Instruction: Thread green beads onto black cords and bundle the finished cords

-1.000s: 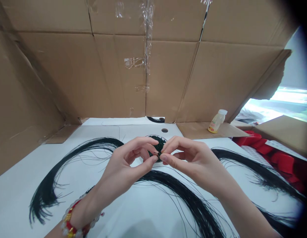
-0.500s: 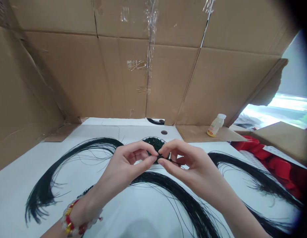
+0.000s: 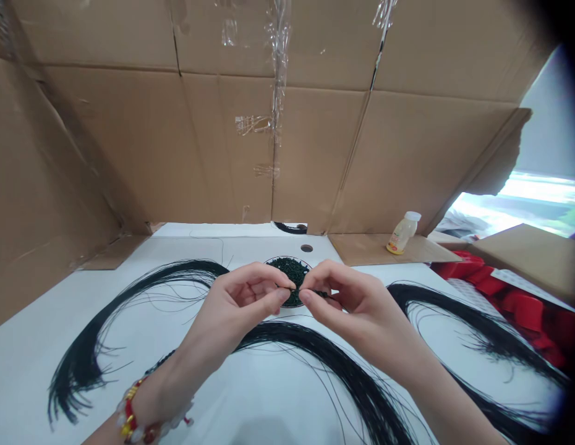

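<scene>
Over a round dish of small dark green pieces [image 3: 287, 268], my two hands meet almost fingertip to fingertip. My left hand [image 3: 238, 306] is closed in a pinch of thumb and forefinger; a thin dark strand shows at its tips. A similar pinch of my right hand [image 3: 357, 306] holds a thin dark strand [image 3: 321, 293] with small dark lumps on it, running back under the fingers. Whether one strand joins both hands I cannot tell. Below the hands curves a bundle of long black strands [image 3: 324, 352], partly hidden by my left wrist.
More black strand bundles lie at left [image 3: 139, 287] and right [image 3: 459, 309] on the white table [image 3: 250, 395]. A tall cardboard screen [image 3: 213, 142] closes off the back. A small bottle [image 3: 403, 233] stands on a cardboard flap; red items [image 3: 523, 312] lie at far right.
The fingertips of my two hands have drawn slightly apart, leaving a small gap. More of the lumpy strand shows by my right fingers. The view has shifted slightly.
</scene>
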The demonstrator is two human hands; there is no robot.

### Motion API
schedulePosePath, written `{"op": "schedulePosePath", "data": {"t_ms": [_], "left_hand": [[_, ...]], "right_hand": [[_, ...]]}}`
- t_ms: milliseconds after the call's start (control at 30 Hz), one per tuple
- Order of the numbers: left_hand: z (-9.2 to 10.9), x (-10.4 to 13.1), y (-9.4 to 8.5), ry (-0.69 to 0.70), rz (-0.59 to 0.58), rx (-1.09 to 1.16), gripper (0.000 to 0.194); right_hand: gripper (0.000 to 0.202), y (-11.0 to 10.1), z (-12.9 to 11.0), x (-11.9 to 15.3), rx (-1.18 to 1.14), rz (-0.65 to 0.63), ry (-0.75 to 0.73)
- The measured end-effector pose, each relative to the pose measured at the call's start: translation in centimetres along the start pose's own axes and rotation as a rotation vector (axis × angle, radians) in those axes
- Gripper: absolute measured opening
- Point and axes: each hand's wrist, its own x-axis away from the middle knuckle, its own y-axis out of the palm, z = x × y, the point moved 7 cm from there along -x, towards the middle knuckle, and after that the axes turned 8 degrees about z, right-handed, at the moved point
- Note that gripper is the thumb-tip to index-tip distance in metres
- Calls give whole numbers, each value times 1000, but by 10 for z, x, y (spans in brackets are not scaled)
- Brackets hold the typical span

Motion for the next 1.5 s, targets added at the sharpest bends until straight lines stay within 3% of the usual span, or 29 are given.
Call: {"op": "schedulePosePath", "data": {"t_ms": [200, 367, 600, 1033, 1300, 1500], "left_hand": [[-5, 0, 5, -79, -6, 196, 5], [-9, 1, 13, -148, -46, 287, 9], [-13, 6, 16, -223, -45, 316, 11], [-7, 6, 17, -197, -34, 289, 11], [-8, 5, 16, -196, -20, 297, 11], [-6, 3, 15, -177, 3, 274, 10]], "right_hand": [[17, -1, 2, -1, -209, 12, 35], [12, 1, 0, 1, -242, 7, 24], [13, -2, -5, 4, -183, 57, -24], [13, -7, -15, 11, 18, 159, -147], [14, -7, -19, 16, 123, 178, -210], [18, -3, -21, 17, 203, 114, -225]]}}
